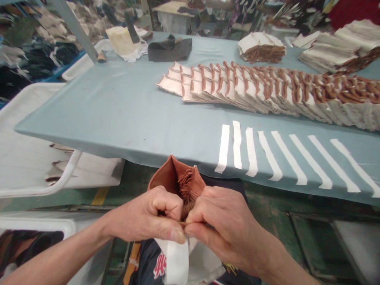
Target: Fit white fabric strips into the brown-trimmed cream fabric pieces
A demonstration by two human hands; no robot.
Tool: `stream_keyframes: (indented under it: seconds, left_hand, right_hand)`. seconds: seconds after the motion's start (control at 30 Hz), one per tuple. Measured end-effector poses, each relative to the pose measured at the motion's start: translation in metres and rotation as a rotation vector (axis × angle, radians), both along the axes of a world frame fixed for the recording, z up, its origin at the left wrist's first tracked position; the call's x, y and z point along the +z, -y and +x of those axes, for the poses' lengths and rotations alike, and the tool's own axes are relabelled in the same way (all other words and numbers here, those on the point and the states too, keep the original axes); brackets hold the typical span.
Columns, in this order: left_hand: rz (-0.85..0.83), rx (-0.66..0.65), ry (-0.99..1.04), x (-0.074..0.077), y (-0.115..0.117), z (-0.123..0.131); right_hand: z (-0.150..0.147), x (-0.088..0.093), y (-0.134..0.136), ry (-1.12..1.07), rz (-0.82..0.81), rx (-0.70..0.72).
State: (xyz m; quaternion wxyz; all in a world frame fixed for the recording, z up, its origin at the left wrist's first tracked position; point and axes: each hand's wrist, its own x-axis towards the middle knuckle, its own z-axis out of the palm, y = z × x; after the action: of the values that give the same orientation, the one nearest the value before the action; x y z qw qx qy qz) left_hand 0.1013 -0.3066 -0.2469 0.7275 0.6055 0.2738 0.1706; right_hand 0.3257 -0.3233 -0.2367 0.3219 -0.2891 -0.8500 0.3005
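Observation:
A reddish-brown leather piece (166,174) with a gathered, pleated middle stands between my hands, in front of the table edge. My left hand (151,213) pinches its near edge, thumb lying along the top of a white strip (177,261) that hangs down. Close beside it, my right hand (225,221) pinches the same edge, fingertips almost meeting the left thumb. Below the hands hangs the piece's pale grey-white cloth side (204,263), over my dark clothing. What lies right between the fingertips is partly hidden.
Several white strips (251,152) lie in a row along the front of the blue-covered table (118,107). Behind them stretches a long overlapping row of brown-and-white pieces (243,85). Dark folded cloth (170,49) and stacked pieces (261,46) sit farther back. White bins (69,170) stand at left.

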Motion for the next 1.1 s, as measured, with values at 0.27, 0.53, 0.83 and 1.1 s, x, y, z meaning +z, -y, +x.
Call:
stream_keyframes:
  seconds: [0.27, 0.53, 0.83, 1.1]
  left_hand:
    - [0.376, -0.071, -0.264, 0.033, 0.029, 0.005]
    - [0.236, 0.009, -0.014, 0.019, 0.039, 0.000]
    - [0.535, 0.086, -0.199, 0.061, -0.013, -0.071]
    - [0.895, 0.144, -0.475, 0.086, -0.031, -0.060]
  right_hand:
    - [0.001, 0.002, 0.003, -0.003, -0.017, 0.149]
    - [0.007, -0.020, -0.023, -0.102, -0.171, 0.161]
    - [-0.006, -0.015, -0.036, -0.154, -0.061, 0.067]
    - [-0.016, 0.033, -0.039, -0.143, -0.123, 0.128]
